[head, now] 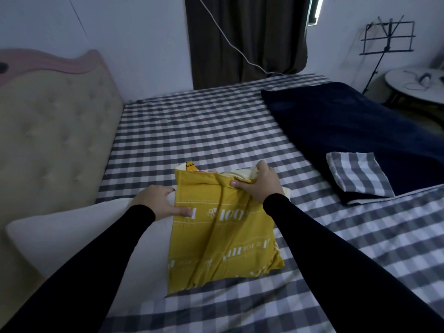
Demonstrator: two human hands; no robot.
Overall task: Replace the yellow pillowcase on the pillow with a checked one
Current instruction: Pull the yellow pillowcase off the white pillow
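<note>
Right now the mustard-yellow printed cotton pillowcase (223,236) sits near the bed edge, half off the plain white pillow (79,234). Left hand (158,200) presses the pillow's end, thumb on yellow fabric, probably to anchor it. Right hand (258,182) pinches the case's open edge, ready to peel. Farther right, the folded grey-and-white checked pillowcase (358,174) waits on the dark navy blanket (336,121).
</note>
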